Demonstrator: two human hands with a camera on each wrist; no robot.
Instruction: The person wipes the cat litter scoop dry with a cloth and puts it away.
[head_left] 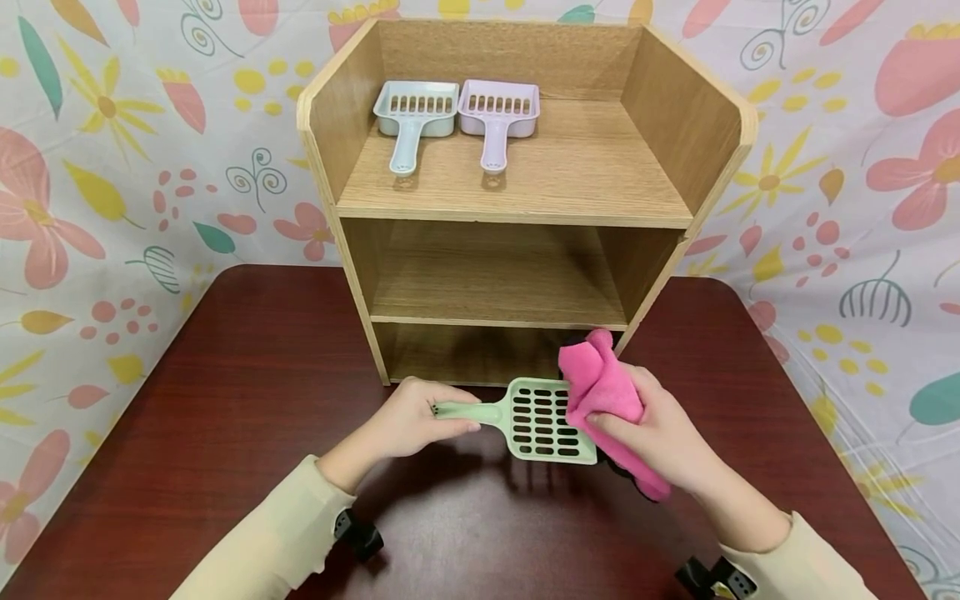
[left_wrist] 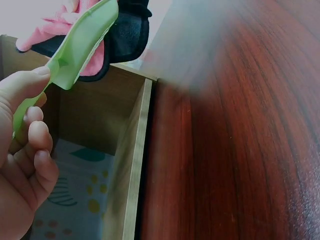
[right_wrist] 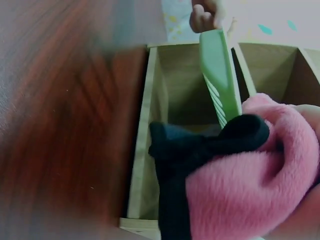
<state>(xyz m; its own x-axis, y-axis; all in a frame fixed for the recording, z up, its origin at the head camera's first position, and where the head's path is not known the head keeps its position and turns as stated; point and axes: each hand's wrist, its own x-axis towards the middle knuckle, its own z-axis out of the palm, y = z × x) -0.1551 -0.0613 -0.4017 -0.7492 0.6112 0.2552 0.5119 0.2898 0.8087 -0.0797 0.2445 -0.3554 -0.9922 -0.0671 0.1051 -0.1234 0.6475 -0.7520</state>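
Observation:
A green slotted litter scoop (head_left: 542, 421) is held above the table, its handle pointing left. My left hand (head_left: 420, 417) pinches that handle between thumb and fingers, as the left wrist view also shows. A pink cloth (head_left: 611, 404) with black edging is gripped in my right hand (head_left: 663, 429). It lies against the scoop's right end and covers part of it. In the right wrist view the fluffy pink cloth (right_wrist: 240, 195) and its dark border hide the scoop's far end (right_wrist: 217, 75).
A wooden shelf unit (head_left: 517, 212) stands at the table's back. On its top board, a blue scoop (head_left: 408, 150) and a purple scoop (head_left: 495, 146) sit side by side at the left. The dark red table (head_left: 262, 350) spreads around it; a flower-patterned sheet (head_left: 150, 167) hangs behind.

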